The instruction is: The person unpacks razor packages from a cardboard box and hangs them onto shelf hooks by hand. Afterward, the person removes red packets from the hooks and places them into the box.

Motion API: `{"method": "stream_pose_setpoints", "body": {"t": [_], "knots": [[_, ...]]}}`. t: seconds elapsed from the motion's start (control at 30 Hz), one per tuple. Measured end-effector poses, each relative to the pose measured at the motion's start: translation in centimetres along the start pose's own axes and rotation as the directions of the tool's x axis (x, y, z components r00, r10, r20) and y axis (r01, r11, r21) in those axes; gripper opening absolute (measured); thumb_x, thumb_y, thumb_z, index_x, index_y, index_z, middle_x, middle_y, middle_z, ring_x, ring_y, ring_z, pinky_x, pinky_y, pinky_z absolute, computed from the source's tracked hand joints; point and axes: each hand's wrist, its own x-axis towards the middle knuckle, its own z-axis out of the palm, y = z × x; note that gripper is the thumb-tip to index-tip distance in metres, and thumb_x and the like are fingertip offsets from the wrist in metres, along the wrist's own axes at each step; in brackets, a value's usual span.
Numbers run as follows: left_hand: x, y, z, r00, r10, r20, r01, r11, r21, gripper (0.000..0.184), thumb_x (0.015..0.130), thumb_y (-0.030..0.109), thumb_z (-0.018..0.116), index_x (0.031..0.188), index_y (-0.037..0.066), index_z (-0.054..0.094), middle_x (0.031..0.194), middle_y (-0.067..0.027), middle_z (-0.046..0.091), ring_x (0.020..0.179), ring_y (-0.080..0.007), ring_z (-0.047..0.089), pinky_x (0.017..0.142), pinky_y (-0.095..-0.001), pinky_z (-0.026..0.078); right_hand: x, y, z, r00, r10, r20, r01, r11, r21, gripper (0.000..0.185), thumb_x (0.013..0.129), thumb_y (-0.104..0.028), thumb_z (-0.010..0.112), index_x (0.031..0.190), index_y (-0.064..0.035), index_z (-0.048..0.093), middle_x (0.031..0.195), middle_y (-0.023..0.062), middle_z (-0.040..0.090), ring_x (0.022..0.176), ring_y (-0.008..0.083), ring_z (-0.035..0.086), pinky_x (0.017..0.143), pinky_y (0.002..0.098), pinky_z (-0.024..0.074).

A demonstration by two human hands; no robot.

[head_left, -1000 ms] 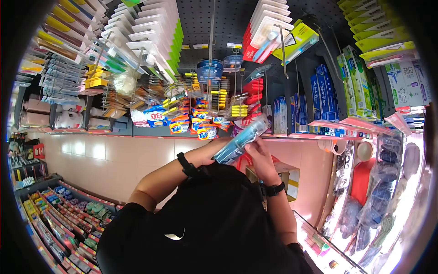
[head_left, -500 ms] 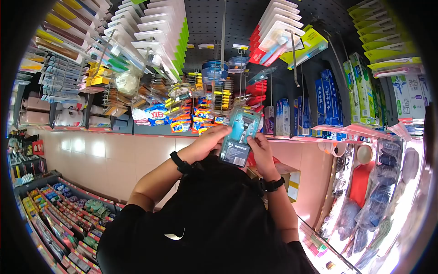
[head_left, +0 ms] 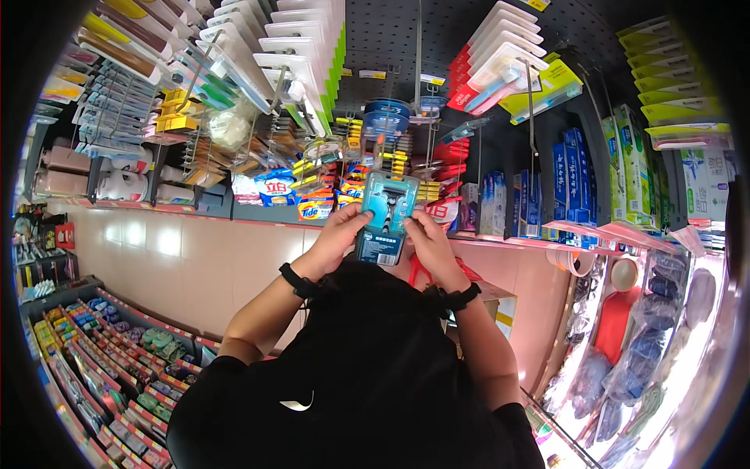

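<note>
A razor in a teal and dark blister pack (head_left: 386, 205) is held upright between my two hands, just in front of my chest. My left hand (head_left: 336, 241) grips its left edge, thumb on the front of the plastic. On the opposite edge, my right hand (head_left: 432, 242) pinches the pack between thumb and fingers. The razor shows through the clear front, and a barcode label sits at the bottom. Behind the pack, orange Tide bags (head_left: 315, 205) stand on the shelf, with small yellow and black packs (head_left: 397, 160) hanging above them.
Toothbrush packs (head_left: 500, 66) hang from hooks on the dark pegboard (head_left: 380, 39). Blue toothpaste boxes (head_left: 573, 180) stand at right. At lower left is a tiered rack (head_left: 133, 367) of small goods. Lit shelves with wrapped items (head_left: 648, 344) line the right, and a cardboard box (head_left: 500, 309) is behind my right arm.
The razor pack has shifted left and turned more squarely toward me. My right hand has moved left with it, and my left hand has slid lower along its edge.
</note>
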Motion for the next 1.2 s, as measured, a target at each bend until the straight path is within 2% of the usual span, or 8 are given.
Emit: {"method": "stream_pose_setpoints", "body": {"t": [0.1, 0.2, 0.43, 0.73, 1.0, 1.2], "knots": [[-0.1, 0.1, -0.5, 1.0, 0.003, -0.028, -0.004, 1.0, -0.021, 0.015, 0.101, 0.022, 0.058, 0.113, 0.013, 0.064, 0.105, 0.0028, 0.066, 0.098, -0.0091, 0.061, 0.088, -0.0289, 0.048, 0.5, -0.8, 0.5, 0.997, 0.072, 0.019, -0.072, 0.997, 0.002, 0.027, 0.099, -0.023, 0.058, 0.116, -0.0015, 0.06, 0.095, 0.0075, 0.064, 0.084, 0.0161, 0.061, 0.074, 0.03, 0.048], [-0.1, 0.4, -0.7, 0.999, 0.005, -0.039, -0.006, 1.0, -0.026, 0.015, 0.102, 0.022, 0.057, 0.112, 0.014, 0.063, 0.105, 0.0033, 0.066, 0.097, -0.0088, 0.061, 0.088, -0.0284, 0.048, 1.0, -0.4, 0.9, 0.999, 0.045, 0.022, -0.045, 0.999, -0.016, 0.026, 0.099, -0.023, 0.057, 0.115, -0.0023, 0.059, 0.088, 0.0062, 0.061, 0.078, 0.0135, 0.059, 0.069, 0.0284, 0.0465], [0.5, 0.3, -1.4, 0.998, -0.003, -0.057, 0.001, 0.999, -0.038, 0.018, 0.102, 0.023, 0.057, 0.113, 0.011, 0.063, 0.104, 0.0021, 0.067, 0.096, -0.0084, 0.062, 0.086, -0.0279, 0.049, 1.9, 0.3, 1.5, 0.997, 0.074, 0.021, -0.074, 0.997, 0.001, 0.028, 0.099, -0.023, 0.058, 0.117, -0.0016, 0.058, 0.084, 0.0053, 0.061, 0.075, 0.014, 0.059, 0.068, 0.0293, 0.047], [0.6, 0.6, -1.1, 0.999, -0.015, -0.049, 0.013, 0.999, -0.039, 0.019, 0.102, 0.024, 0.058, 0.114, 0.011, 0.064, 0.102, 0.0022, 0.068, 0.092, -0.007, 0.064, 0.081, -0.0262, 0.05, 1.6, -0.3, 1.2, 0.996, 0.087, 0.005, -0.087, 0.995, 0.055, 0.03, 0.099, -0.021, 0.059, 0.122, -0.0018, 0.059, 0.093, 0.0051, 0.063, 0.079, 0.0128, 0.06, 0.071, 0.027, 0.0487], [0.9, 0.4, -0.2, 0.999, -0.033, -0.004, 0.033, 0.999, -0.043, 0.017, 0.101, 0.022, 0.058, 0.112, 0.011, 0.065, 0.102, 0.0023, 0.068, 0.092, -0.0074, 0.064, 0.081, -0.0265, 0.051, 0.3, -1.0, 0.1, 0.993, 0.12, 0.018, -0.121, 0.987, 0.103, 0.026, 0.1, -0.018, 0.057, 0.121, -0.0031, 0.06, 0.104, 0.0031, 0.062, 0.093, 0.0113, 0.06, 0.078, 0.0264, 0.05], [0.8, 0.8, 0.7, 0.998, -0.061, 0.004, 0.061, 0.997, -0.039, 0.018, 0.101, 0.019, 0.059, 0.114, 0.01, 0.065, 0.104, 0.0019, 0.068, 0.094, -0.0082, 0.065, 0.083, -0.0265, 0.052, 0.0, -0.7, -0.4, 0.988, 0.151, -0.003, -0.15, 0.983, 0.11, 0.025, 0.1, -0.017, 0.057, 0.119, -0.0019, 0.06, 0.107, 0.0037, 0.062, 0.092, 0.0113, 0.061, 0.077, 0.0261, 0.05]]}}
